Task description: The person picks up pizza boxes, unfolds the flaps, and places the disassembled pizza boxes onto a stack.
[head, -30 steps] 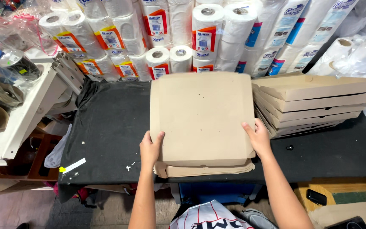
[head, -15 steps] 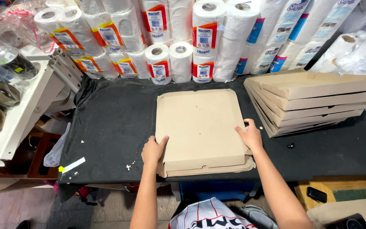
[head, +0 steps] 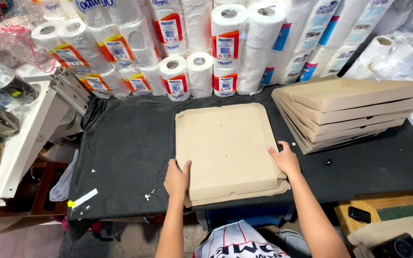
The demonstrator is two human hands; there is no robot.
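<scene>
Black cloth-covered table (head: 120,143), stacked paper rolls (head: 187,52) behind

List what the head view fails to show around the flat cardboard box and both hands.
- Inside of the cardboard box: covered by its lid.
- Left hand and right hand palms: turned down.
- Box stack count: lower layers merge.
- Small dark object: too small to identify.

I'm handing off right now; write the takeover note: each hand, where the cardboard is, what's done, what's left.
Left hand: flat on the near left edge of the flat cardboard box.
Right hand: on its right edge.
The box lies closed on a thin pile of cardboard sheets on the black table.
Done: stack of folded boxes at the right.
Left: the pile of flat sheets under the hands looks unfolded.
</scene>
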